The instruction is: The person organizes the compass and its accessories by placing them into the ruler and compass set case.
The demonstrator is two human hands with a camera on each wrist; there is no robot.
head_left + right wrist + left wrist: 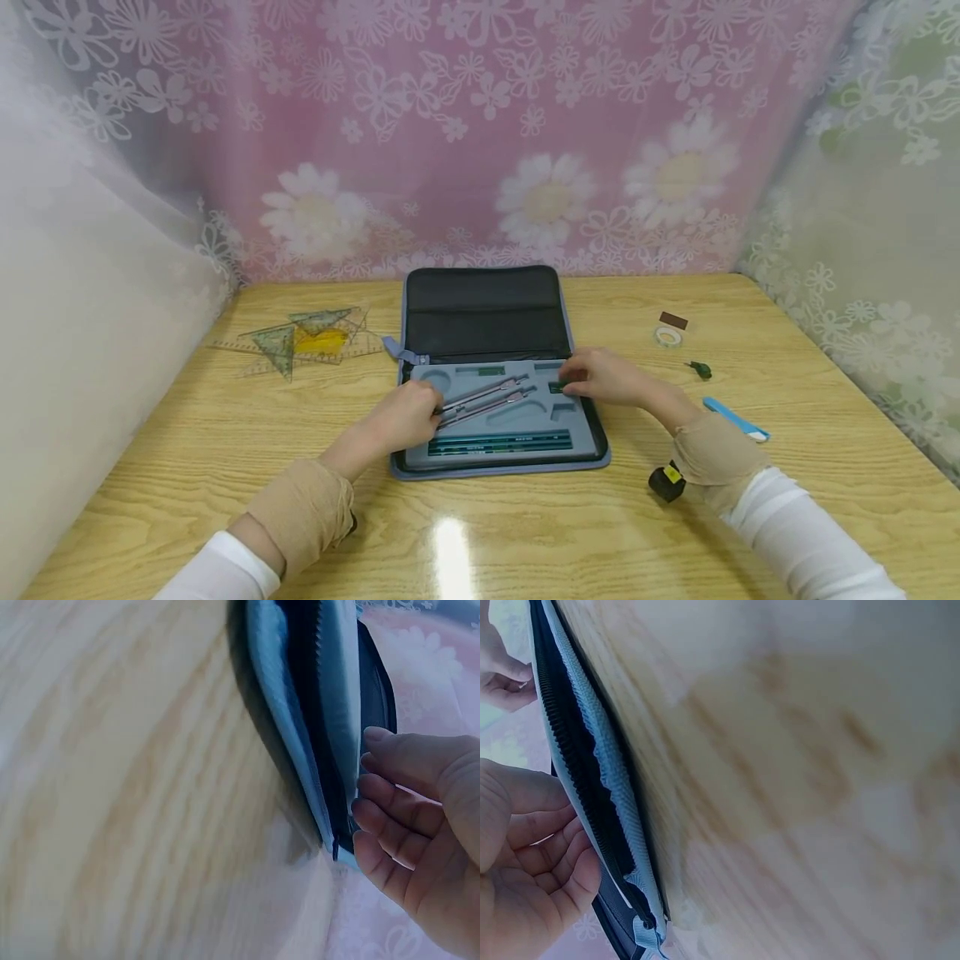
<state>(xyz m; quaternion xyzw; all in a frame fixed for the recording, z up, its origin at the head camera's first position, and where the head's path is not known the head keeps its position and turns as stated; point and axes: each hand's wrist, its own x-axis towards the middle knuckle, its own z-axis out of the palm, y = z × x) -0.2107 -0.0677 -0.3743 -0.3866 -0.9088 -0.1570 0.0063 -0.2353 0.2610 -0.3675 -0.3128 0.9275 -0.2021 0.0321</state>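
Note:
An unzipped drawing-set case lies on the table, its black lid folded back. In its grey tray two metal compasses lie slantwise, side by side. My left hand pinches the near left end of the compasses; its fingertips are behind the case edge in the left wrist view. Over the tray's right side my right hand holds a small green piece at its slot with thumb and fingers. Green pencils lie along the front of the tray. Another small green piece sits in a back slot.
Left of the case lie clear set squares and rulers with a yellow item. On the right are a white tape roll, a brown strip, a dark green item, a blue cutter and a black-and-yellow item.

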